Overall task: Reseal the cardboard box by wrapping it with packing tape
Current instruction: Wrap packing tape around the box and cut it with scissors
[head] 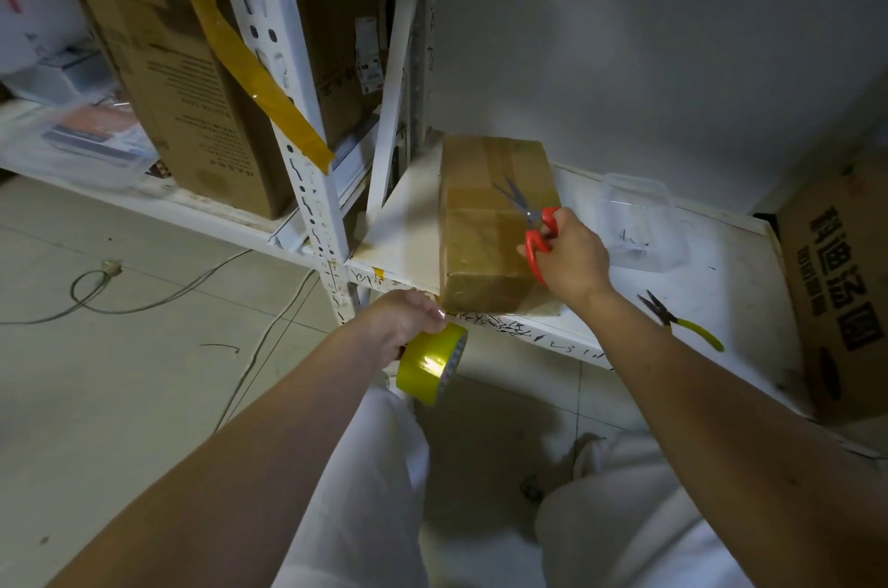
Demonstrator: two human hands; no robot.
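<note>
Cardboard box [495, 222] lies taped on the shelf [711, 280]; right hand [572, 256] grips scissors [533, 222] over it, left hand [408, 318] clasps tape roll [430, 361].

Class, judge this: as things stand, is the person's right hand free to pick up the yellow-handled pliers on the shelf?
Probably not yet. The right hand grips the red-handled scissors over the cardboard box. The pliers lie unobstructed nearby, but the scissors would have to go down first.

Cardboard box [490, 222]: brown paperboard, sheathed in glossy clear tape. Tape roll [432, 361] in my left hand [408, 318]: shiny yellow plastic film. Scissors [531, 222] in my right hand [572, 256]: grey metal blades, smooth red plastic handles. Shelf [696, 299]: matt white painted board, scuffed. Pliers [680, 320]: dark metal, yellow plastic grips.
</note>
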